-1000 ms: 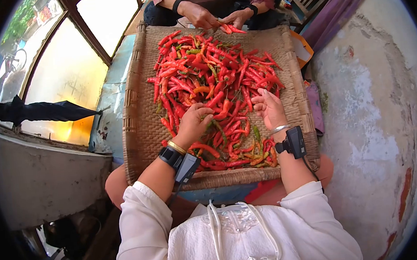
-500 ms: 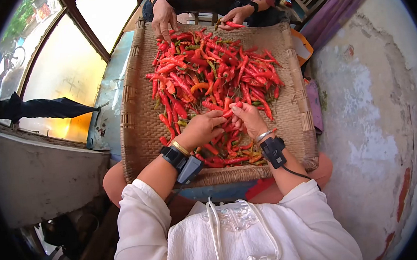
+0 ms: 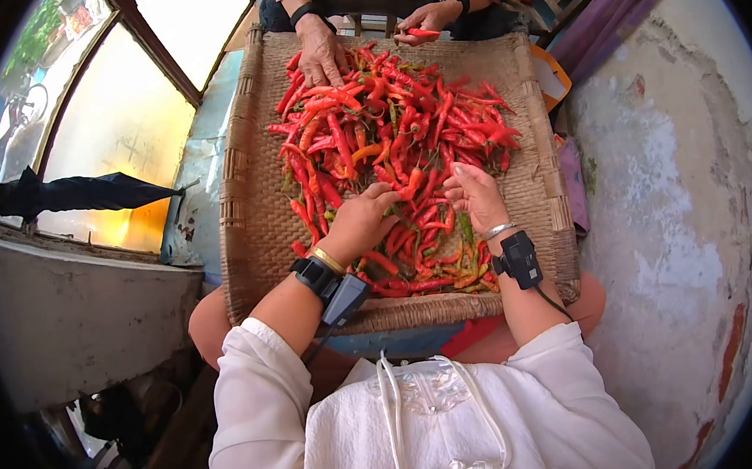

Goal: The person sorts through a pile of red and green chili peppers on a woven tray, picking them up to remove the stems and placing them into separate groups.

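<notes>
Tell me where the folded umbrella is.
Head view, far left: the folded umbrella lies on the ledge by the window, left of the woven tray.

Your left hand (image 3: 359, 222) is pinching a red chili (image 3: 409, 184) near the middle of the woven tray (image 3: 253, 217), while your right hand (image 3: 478, 197) is hovering open just beside it over the chili pile (image 3: 386, 129). At the tray's far edge, another person's hands (image 3: 321, 51) are resting on the chilies, one gripping a single pod (image 3: 421, 33).
</notes>
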### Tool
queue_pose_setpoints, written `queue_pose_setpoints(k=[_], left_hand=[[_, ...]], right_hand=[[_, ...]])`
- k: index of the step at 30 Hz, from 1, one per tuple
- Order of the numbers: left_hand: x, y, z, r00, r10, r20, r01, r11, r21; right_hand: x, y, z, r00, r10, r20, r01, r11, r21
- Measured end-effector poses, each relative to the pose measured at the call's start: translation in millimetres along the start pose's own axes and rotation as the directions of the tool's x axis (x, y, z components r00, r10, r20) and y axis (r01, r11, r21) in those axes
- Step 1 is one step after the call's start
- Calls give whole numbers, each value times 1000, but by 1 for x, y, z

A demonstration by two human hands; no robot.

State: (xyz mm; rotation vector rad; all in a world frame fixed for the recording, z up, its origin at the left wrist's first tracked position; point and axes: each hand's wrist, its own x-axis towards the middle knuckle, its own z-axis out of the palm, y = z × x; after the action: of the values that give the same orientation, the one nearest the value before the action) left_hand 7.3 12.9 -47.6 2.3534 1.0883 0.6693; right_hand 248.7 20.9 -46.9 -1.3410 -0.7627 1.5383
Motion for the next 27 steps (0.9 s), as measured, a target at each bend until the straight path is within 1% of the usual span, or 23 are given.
queue_pose_setpoints(k=[2,3,5,6,8,9,10,11,12,14,15,16,17,18,19,20,21,22,23,24,25,26,27], left_hand=[[0,4,-1,1000,-9,12,9,999,-45],[0,4,0,1000,-9,14,9,999,-44],[0,3,2,997,11,82,0,992,-130],[1,4,2,997,11,82,-1,992,-130],[1,5,2,981,-26,191,72,968,-242],[0,7,3,982,-27,187,73,967,-245],[-1,8,4,982,-23,185,69,967,-247],[-1,9,4,983,-18,184,64,967,-246],[-1,9,4,983,-19,182,64,968,-244],[0,6,1,966,-16,257,64,981,-181],[1,5,-1,967,-17,254,64,982,-177],[2,4,-4,994,8,105,5,993,-118],[2,4,-5,998,43,-42,-45,998,-52],[2,4,-7,998,42,-39,-44,998,-52],[2,4,-9,1000,-3,-24,3,1000,-6],[4,3,-12,999,-45,-16,45,998,44],[3,2,-11,999,-36,-18,37,998,48],[0,1,-7,997,-61,42,56,993,106],[1,1,-5,991,-85,100,68,984,167],[4,1,-5,992,-70,102,52,984,171],[3,2,-4,990,-85,115,62,979,192],[1,4,-3,986,-105,130,76,974,212],[0,4,-2,990,-104,96,83,975,206]], right_hand=[[-1,10,20,996,32,83,-29,999,-41],[-2,14,28,996,33,83,-30,999,-38],[-7,17,38,993,97,66,-99,995,27],[-7,16,37,993,96,66,-98,995,27],[-8,14,32,983,130,128,-131,991,2],[-8,14,32,983,132,128,-132,991,-3],[-10,14,32,977,107,186,-71,979,-190],[-11,13,32,965,93,247,4,932,-363],[-14,13,34,964,91,250,6,932,-363],[-19,10,38,965,85,250,48,875,-482],[-19,5,40,964,70,256,68,869,-490],[-20,-2,39,963,66,260,72,869,-489],[-22,-10,36,963,104,250,43,853,-520],[-25,-17,33,961,144,236,10,836,-548],[-22,-21,24,944,153,293,24,852,-523],[-23,-24,18,945,147,292,28,854,-520],[-23,-28,12,947,108,301,23,917,-399],[-23,-33,5,950,66,304,20,962,-271],[-18,-34,-7,954,31,298,25,983,-181],[-16,-39,-9,957,17,291,35,984,-175],[-15,-41,-11,974,-105,203,92,993,73],[-15,-41,-12,976,-198,88,162,937,310],[-12,-41,-11,969,-241,-51,240,874,423]])
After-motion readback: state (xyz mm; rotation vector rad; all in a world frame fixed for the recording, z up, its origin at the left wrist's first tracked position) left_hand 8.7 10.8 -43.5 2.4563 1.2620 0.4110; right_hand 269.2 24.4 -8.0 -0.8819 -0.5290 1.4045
